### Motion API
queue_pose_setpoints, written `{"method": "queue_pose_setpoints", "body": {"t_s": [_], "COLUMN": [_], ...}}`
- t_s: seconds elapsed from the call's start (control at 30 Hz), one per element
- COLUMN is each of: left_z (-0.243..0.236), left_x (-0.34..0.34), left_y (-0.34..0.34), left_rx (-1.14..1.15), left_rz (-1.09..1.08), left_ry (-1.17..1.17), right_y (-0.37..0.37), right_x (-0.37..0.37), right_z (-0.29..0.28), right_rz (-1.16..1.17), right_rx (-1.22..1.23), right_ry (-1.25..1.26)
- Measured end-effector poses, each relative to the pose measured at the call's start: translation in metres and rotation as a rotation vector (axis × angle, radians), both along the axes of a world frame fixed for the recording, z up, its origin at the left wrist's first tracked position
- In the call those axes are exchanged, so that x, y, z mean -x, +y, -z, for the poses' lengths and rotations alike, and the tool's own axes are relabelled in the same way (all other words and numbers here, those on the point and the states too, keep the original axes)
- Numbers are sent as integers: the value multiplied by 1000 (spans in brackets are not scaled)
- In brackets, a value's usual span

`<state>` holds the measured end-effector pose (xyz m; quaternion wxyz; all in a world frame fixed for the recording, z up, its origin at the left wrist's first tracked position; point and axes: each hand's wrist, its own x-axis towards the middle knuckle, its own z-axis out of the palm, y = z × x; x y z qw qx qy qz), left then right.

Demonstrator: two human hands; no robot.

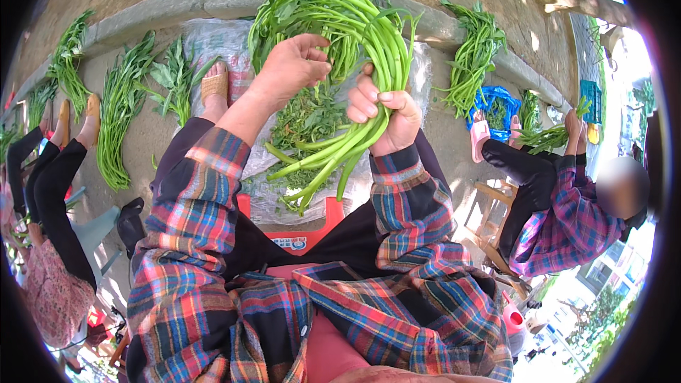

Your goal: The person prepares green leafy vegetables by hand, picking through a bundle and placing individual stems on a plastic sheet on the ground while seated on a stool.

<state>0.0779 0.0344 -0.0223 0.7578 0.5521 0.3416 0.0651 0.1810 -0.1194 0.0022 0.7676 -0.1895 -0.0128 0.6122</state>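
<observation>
My right hand [384,111] is closed around a thick bunch of green water spinach [379,35]. The cut stem ends stick out below my fist toward the lower left, and the long stems arch up and over to the leaves at the top. Left of the bunch, my left hand [292,69] hovers close to the hanging stems and leaves, with its fingers loosely bent and apart and nothing visible in them. Beneath the bunch, loose leaves and trimmings [301,128] lie on a plastic sheet [262,149] between my feet.
Bundles of greens [122,113] lie on the ground to the left, and another bundle [472,57] lies at right near the stone kerb [234,0]. A blue bag [489,96] holds leaves. At right a seated person [560,227] handles greens; others sit at left. A red stool [330,220] is under me.
</observation>
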Motion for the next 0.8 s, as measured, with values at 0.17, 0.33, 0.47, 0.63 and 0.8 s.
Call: {"method": "queue_pose_setpoints", "body": {"t_s": [0.17,0.33,0.47,0.63,0.8], "left_z": [-17,-15,-13,-6,-12], "left_x": [7,14,20,30,41], "left_y": [2,5,6,12,15], "left_rx": [203,300,215,105,25], "left_rz": [155,225,246,273,313], "left_ry": [58,6,78,173,165], "right_y": [-3,-4,-5,-6,-11], "right_x": [-4,-6,-8,-11,-16], "right_z": [-1,1,2,4,9], "right_rz": [21,20,11,4,28], "right_rx": [-2,-3,-15,-41,-43], "right_ry": [-5,-10,6,15,29]}}
